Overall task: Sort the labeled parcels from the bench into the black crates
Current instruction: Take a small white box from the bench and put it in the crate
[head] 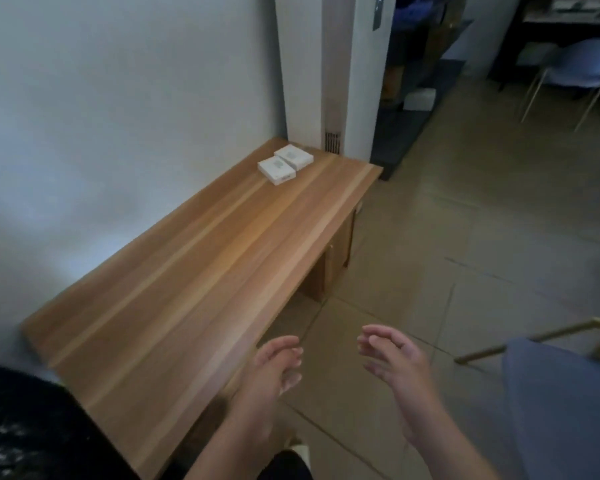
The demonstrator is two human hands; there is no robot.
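Wood-grain planks in light and reddish stripes make up the long rectangular worktop (201,271), which runs along a plain pale wall (118,98). Two parcels lie at its far end, close to the wall: the nearer parcel (276,170) and the farther parcel (293,156), both flat, square, white boxes with a faint greenish label on top, set side by side and touching or nearly so. No black crates show in view.

Two bare hands hang in the air off the near right edge of the worktop, well apart from the parcels. The left hand (274,368) holds nothing, its fingers (284,344) loosely curved and close together. The right hand (395,358) is likewise empty, its fingers (374,336) relaxed and slightly parted.

Beige floor tiles (465,237) lie to the right. Two blue chairs on thin gold-coloured legs stand there, a near chair (561,403) and a far chair (579,64).
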